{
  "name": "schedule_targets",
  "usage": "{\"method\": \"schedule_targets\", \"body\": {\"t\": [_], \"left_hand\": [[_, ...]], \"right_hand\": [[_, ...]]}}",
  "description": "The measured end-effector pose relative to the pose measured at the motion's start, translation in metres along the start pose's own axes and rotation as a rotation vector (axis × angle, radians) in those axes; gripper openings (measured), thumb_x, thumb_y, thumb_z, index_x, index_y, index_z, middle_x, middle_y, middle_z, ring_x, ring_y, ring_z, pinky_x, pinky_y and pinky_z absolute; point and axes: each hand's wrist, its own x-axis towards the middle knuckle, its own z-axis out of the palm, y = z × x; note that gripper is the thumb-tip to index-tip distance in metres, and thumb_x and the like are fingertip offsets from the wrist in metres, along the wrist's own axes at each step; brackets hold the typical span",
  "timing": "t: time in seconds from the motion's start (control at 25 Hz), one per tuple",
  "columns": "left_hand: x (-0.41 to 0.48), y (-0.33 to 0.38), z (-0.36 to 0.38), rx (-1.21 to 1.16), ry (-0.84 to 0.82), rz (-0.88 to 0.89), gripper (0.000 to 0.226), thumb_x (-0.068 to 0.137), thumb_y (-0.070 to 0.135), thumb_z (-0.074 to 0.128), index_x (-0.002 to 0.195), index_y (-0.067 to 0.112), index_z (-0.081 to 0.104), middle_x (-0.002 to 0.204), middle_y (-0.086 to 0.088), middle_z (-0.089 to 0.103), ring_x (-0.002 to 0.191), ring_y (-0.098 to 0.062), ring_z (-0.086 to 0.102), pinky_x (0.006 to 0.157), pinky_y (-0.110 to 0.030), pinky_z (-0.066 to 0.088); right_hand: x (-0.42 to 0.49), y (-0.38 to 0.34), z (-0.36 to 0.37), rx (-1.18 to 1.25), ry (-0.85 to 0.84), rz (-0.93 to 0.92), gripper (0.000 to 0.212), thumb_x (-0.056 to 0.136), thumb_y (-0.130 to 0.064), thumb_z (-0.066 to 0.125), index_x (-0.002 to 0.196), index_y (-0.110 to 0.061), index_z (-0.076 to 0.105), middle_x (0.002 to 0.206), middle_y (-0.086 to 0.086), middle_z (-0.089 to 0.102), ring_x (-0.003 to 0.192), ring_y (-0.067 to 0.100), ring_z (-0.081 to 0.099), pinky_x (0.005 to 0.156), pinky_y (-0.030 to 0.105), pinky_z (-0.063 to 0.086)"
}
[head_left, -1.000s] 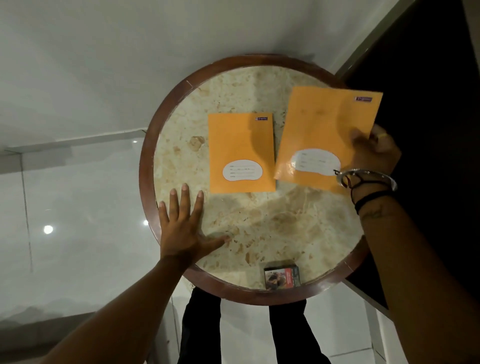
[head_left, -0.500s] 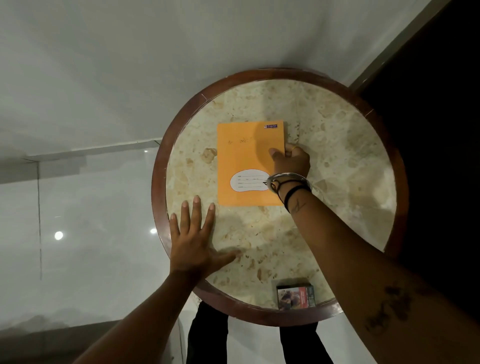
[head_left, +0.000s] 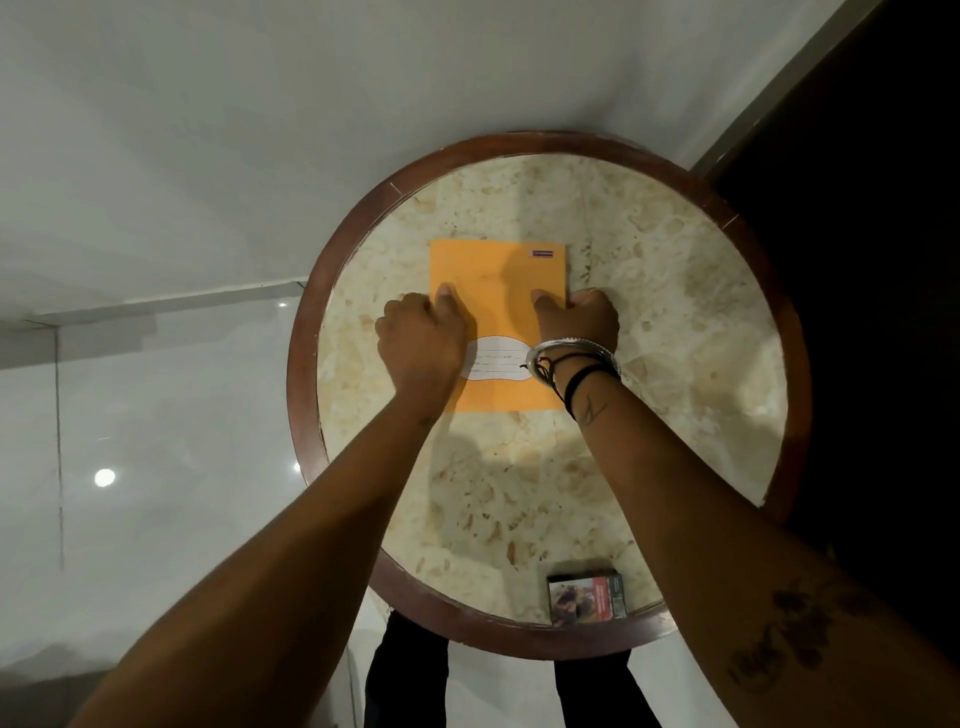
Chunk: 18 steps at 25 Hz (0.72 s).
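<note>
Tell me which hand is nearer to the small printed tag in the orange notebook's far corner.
Right. The right hand grips the orange notebook at its right edge, close to the tag; the left hand grips the opposite edge.

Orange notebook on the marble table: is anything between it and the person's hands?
Nothing visible. The left hand and right hand grip the orange notebook by its side edges, thumbs on its cover; the small printed box lies apart, nearer the person.
</note>
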Motion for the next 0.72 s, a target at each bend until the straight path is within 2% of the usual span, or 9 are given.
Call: {"method": "schedule_targets", "body": {"t": [0.12,0.2,0.28,0.36,0.4,0.48,0.56,0.64,0.72], "left_hand": [[0.011,0.01,0.006,-0.03,-0.098,-0.198,0.082,0.079,0.069,0.031,0.103,0.001,0.071,0.107,-0.018,0.071,0.105,-0.039,0.065,0.092,-0.053,0.053],[0.005,0.019,0.004,-0.125,-0.106,-0.247,0.079,0.081,0.071,0.04,0.107,0.001,0.065,0.109,-0.013,0.07,0.104,-0.033,0.065,0.091,-0.049,0.054],[-0.015,0.029,0.0,-0.337,-0.116,-0.202,0.051,0.098,0.057,0.048,0.104,0.006,0.054,0.1,-0.001,0.061,0.094,-0.013,0.061,0.084,-0.033,0.051],[-0.047,0.039,-0.012,-0.545,-0.06,-0.017,0.025,0.108,0.033,0.044,0.103,0.009,0.044,0.09,0.008,0.048,0.079,0.009,0.054,0.073,-0.013,0.044],[-0.06,0.039,-0.019,-0.585,-0.03,0.088,0.018,0.11,0.026,0.04,0.107,0.008,0.041,0.091,0.01,0.046,0.078,0.013,0.052,0.072,-0.009,0.043],[-0.074,0.026,-0.024,-0.601,0.0,0.277,0.014,0.11,0.02,0.036,0.116,0.009,0.04,0.098,0.012,0.045,0.087,0.011,0.051,0.078,-0.012,0.043],[-0.081,0.005,-0.022,-0.526,-0.047,0.433,0.017,0.108,0.022,0.037,0.121,0.013,0.043,0.104,0.007,0.049,0.097,-0.002,0.053,0.084,-0.024,0.046],[-0.09,-0.014,-0.016,-0.484,-0.126,0.515,0.024,0.106,0.018,0.038,0.128,0.01,0.046,0.113,-0.004,0.056,0.107,-0.019,0.059,0.09,-0.034,0.05],[-0.096,-0.022,-0.009,-0.469,-0.136,0.512,0.027,0.106,0.015,0.04,0.132,0.011,0.046,0.116,-0.01,0.059,0.109,-0.023,0.061,0.092,-0.034,0.051]], "right_hand": [[0.007,-0.005,-0.008,0.112,-0.098,0.063,0.04,0.066,-0.045,0.079,0.075,-0.013,0.057,0.095,0.01,0.068,0.083,0.031,0.065,0.081,0.04,0.055],[0.011,-0.004,-0.012,0.113,-0.184,0.091,0.064,0.051,-0.058,0.074,0.091,-0.008,0.066,0.105,0.013,0.069,0.091,0.033,0.067,0.089,0.046,0.055],[0.008,-0.003,-0.02,0.127,-0.211,0.012,0.076,0.053,-0.06,0.068,0.107,-0.008,0.064,0.119,0.019,0.062,0.102,0.037,0.064,0.089,0.05,0.055],[-0.013,-0.008,-0.039,0.249,-0.206,-0.163,0.06,0.071,-0.046,0.068,0.115,-0.007,0.057,0.125,0.019,0.057,0.104,0.034,0.063,0.083,0.038,0.056],[-0.024,-0.006,-0.049,0.322,-0.198,-0.262,0.052,0.079,-0.037,0.066,0.119,-0.007,0.054,0.125,0.019,0.056,0.105,0.031,0.063,0.081,0.028,0.056],[-0.045,0.009,-0.068,0.398,-0.216,-0.407,0.041,0.088,-0.025,0.062,0.124,-0.01,0.049,0.125,0.016,0.058,0.11,0.024,0.061,0.084,0.014,0.051],[-0.06,0.031,-0.079,0.361,-0.241,-0.482,0.04,0.089,-0.033,0.059,0.127,-0.029,0.047,0.13,0.005,0.056,0.12,0.017,0.053,0.096,0.008,0.042],[-0.062,0.05,-0.082,0.309,-0.263,-0.442,0.042,0.085,-0.045,0.055,0.125,-0.044,0.041,0.129,-0.01,0.051,0.124,0.008,0.047,0.102,0.007,0.036],[-0.055,0.058,-0.077,0.291,-0.267,-0.407,0.038,0.086,-0.043,0.057,0.122,-0.037,0.044,0.122,-0.015,0.053,0.117,0.005,0.049,0.101,0.014,0.039]]}}
